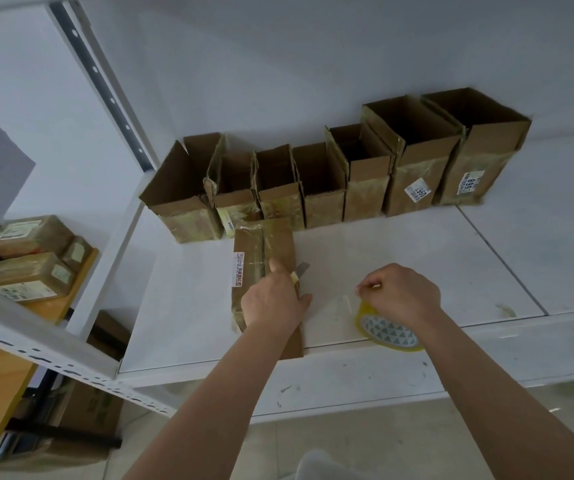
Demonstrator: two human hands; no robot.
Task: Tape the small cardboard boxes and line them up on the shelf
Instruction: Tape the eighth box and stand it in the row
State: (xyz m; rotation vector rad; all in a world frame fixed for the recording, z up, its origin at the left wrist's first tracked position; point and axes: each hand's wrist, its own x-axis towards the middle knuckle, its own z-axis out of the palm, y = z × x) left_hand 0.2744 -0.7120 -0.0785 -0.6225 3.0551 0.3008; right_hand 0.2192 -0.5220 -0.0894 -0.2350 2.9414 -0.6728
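Note:
A flat closed cardboard box (264, 251) lies on the white shelf (399, 258), its near end under my left hand (273, 299). My left hand grips a small utility knife (301, 270) with its blade out, held against the box's right edge. My right hand (401, 294) pinches the free end of clear tape pulled from a yellow tape roll (387, 332), which lies at the shelf's front edge below that hand. Several open cardboard boxes (330, 174) stand in a row against the back wall.
A perforated metal upright (105, 88) rises at the left. Beyond it, taped parcels (29, 258) are stacked on a wooden surface. The shelf's front lip (347, 379) runs below my forearms. More cartons sit on the floor at lower left.

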